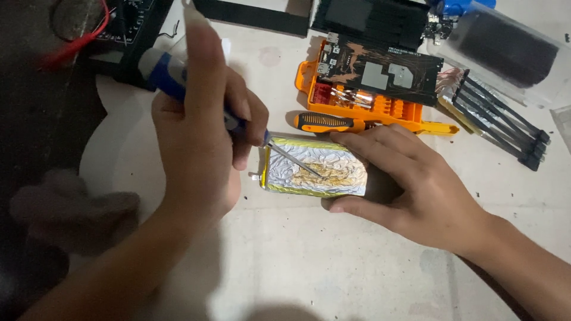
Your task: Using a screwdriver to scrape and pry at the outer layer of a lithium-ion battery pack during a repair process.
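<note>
I have the silver foil pouch cell [315,167] lying flat near the middle of the pale table [333,261], its crumpled top face up, with yellowish glue residue smeared across the centre. My right hand [410,190] is clamped on the cell's 3 o'clock end, fingers along the far edge and thumb under the near edge, so it is pinned. My left hand [199,139] is closed around a blue-handled screwdriver [178,80], gripped like a pen, the shaft running toward 4 o'clock and the tip resting on the residue patch.

As I judge it, doing this well means keeping the shaft low, nearly flat to the foil, so the tip scrapes the glue and never digs in; a punctured pouch is the real hazard here. I would use short, light strokes directed away from my holding fingers, and keep the right hand's grip firm on the edges without squeezing the soft face.

At 12 o'clock of the cell lies an orange-handled screwdriver [324,122], just beside the orange bit case [357,101] with a dark circuit board [380,71] on top. A bundle of black probes [499,125] sits at 2 o'clock, well apart
</note>
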